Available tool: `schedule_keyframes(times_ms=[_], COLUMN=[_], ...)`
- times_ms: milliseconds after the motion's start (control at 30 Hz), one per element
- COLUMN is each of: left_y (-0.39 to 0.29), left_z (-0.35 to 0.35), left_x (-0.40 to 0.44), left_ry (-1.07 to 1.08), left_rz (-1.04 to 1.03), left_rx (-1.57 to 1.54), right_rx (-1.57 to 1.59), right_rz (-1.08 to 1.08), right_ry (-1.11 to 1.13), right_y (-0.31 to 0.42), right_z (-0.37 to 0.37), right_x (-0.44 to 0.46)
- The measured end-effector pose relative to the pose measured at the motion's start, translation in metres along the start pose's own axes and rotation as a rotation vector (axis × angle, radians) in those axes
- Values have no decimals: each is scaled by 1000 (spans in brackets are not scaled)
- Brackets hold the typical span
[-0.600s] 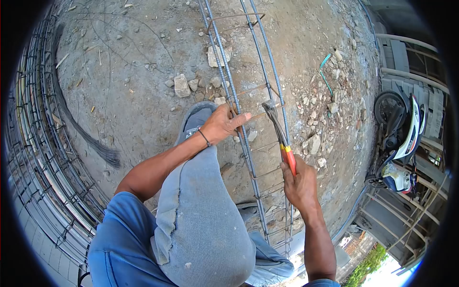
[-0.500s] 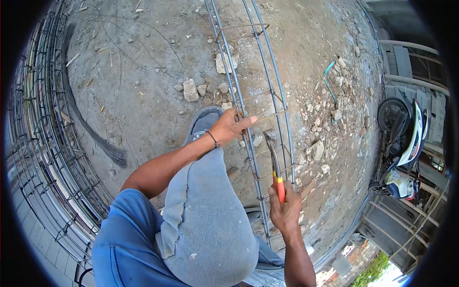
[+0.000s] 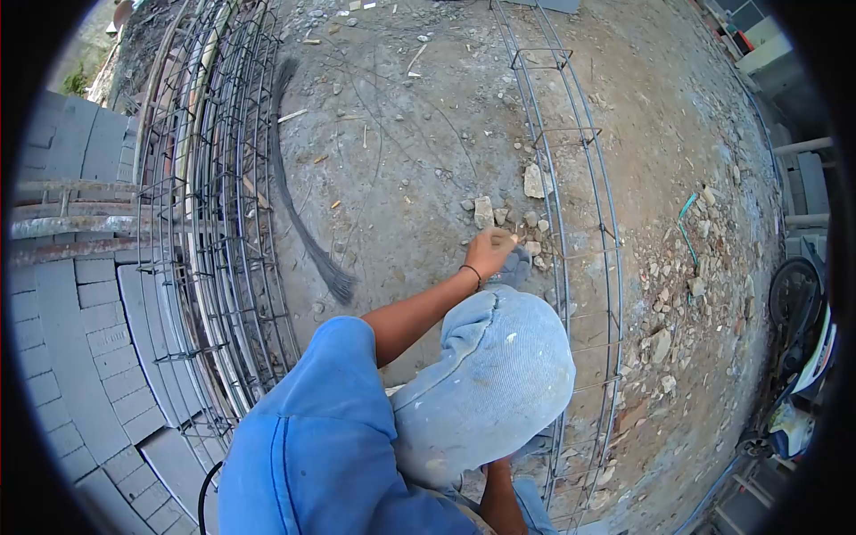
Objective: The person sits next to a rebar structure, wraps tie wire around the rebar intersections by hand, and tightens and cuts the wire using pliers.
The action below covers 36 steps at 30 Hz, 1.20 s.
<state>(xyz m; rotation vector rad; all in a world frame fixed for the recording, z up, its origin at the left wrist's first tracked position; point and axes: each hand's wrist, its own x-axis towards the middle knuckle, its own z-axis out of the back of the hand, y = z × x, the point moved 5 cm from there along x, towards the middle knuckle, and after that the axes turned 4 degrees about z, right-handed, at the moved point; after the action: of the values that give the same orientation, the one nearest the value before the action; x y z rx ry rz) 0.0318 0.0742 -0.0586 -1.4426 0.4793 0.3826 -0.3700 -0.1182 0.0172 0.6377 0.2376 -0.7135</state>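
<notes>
My left hand [image 3: 492, 251] is just above the toe of my dark shoe [image 3: 512, 267], to the left of the rebar cage [image 3: 555, 234] and apart from it. Its fingers look curled together; whether something small is between them, I cannot make out. The cage lies lengthwise on the ground, long steel bars tied with thin square stirrups. Of my right arm only the forearm [image 3: 502, 501] shows, low beside the cage. My bent knee [image 3: 499, 383] hides the right hand and anything in it. The pincers are out of sight.
A bundle of tie wire [image 3: 314, 241] lies on the dirt at left. Beyond it are stacked rebar cages [image 3: 209, 223] and grey blocks [image 3: 107, 348]. Stones [image 3: 483, 212] and rubble [image 3: 664, 343] are scattered about. A motorcycle [image 3: 798, 312] stands at far right.
My left hand has come off the cage bar and moved left. My right hand with the red-handled pincers has dropped behind my knee. The view has turned left.
</notes>
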Motion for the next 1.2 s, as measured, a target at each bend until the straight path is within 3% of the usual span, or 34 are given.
schedule_keyframes(times_ms=[133,233,300,333,367,400,467,500,667,800,900,967,1033,1100,1167,1200], left_y=[47,57,73,88,97,108,170,171,137,93,-8,-89,-153,-243,-287,-299], left_z=[144,235,272,285,289,289,319,327,313,284,256,247,248,208,184,168], left_x=[-40,-73,-77,-71,-66,-56,-10,-1,14,-7,-56,-97,-153,-256,-311,-327], left_ry=[-827,-1101,-1002,-935,-851,-697,-628,-597,-490,-337,-140,117,434,-125,192,200], left_rz=[-211,54,163,130,122,128,36,105,499,679,713,590,274,-144,-500,-526], left_rx=[628,869,930,973,979,1093,1015,986,538,-364,-1024,-1324,-1318,-1021,-758,-762], right_rx=[-159,-236,-285,-435,-273,-293,-292,-253,-44,87,179,179,236,339,451,548], right_rz=[-125,167,300,287,-67,-52,-97,-132,-240,-244,-140,-43,25,101,159,204], right_ry=[97,118,93,215,152,163,179,142,66,219,206,101,39,-56,-163,-227], right_y=[-43,-69,-77,-8,-32,-35,-41,-36,-54,-49,-24,-21,23,59,97,119], right_z=[-37,-62,-65,-38,-48,-49,-45,-36,-32,-16,18,27,74,111,150,171], right_x=[4,12,-6,-8,-1,1,2,0,-14,-13,-5,10,16,16,9,0])
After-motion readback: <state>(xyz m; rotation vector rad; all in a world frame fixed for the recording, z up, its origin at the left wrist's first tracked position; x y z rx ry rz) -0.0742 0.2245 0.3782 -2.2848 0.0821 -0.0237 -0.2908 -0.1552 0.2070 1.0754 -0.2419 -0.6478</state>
